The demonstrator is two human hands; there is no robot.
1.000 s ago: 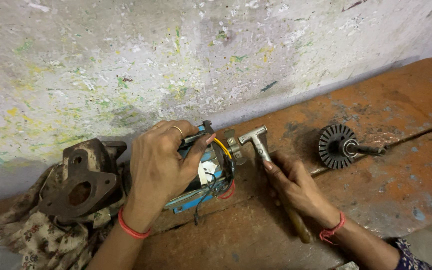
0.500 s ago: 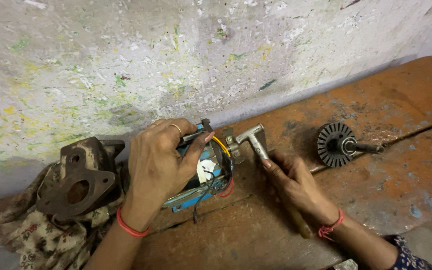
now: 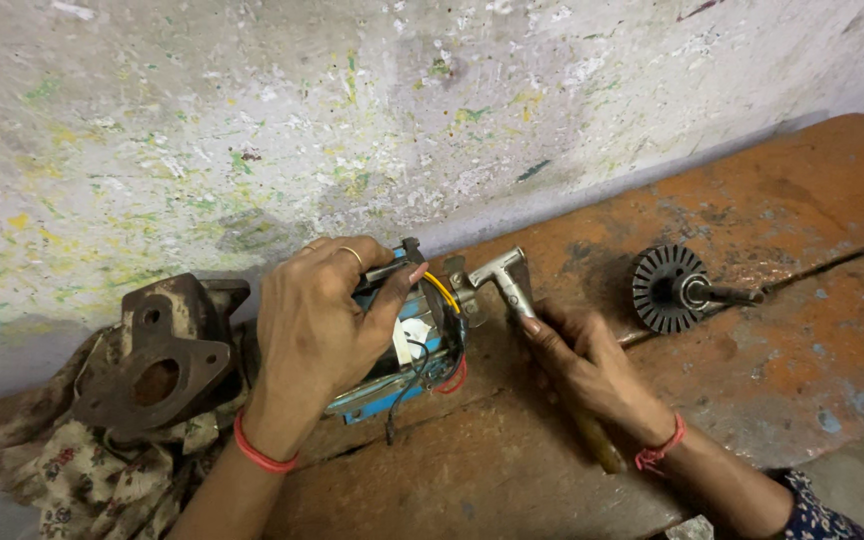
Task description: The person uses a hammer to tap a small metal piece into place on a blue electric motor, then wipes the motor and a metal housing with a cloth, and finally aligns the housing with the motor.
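My left hand (image 3: pixel 317 330) grips a blue motor housing (image 3: pixel 402 350) with yellow, red and black wires, pressing it down on the rust-coloured bench (image 3: pixel 752 380). My right hand (image 3: pixel 582 365) holds a small hammer (image 3: pixel 512 285) by its wooden handle. The steel hammer head rests against the shaft end of the motor housing, just right of my left thumb. Each wrist carries a red thread band.
A finned rotor with a shaft (image 3: pixel 677 290) lies on the bench to the right. A rusty cast flange part (image 3: pixel 157 355) sits on a patterned cloth (image 3: pixel 62 470) at the left. A paint-flecked wall (image 3: pixel 402 110) rises directly behind the bench.
The hammer head has shifted slightly left toward the motor's end. My left hand keeps its grip on the housing.
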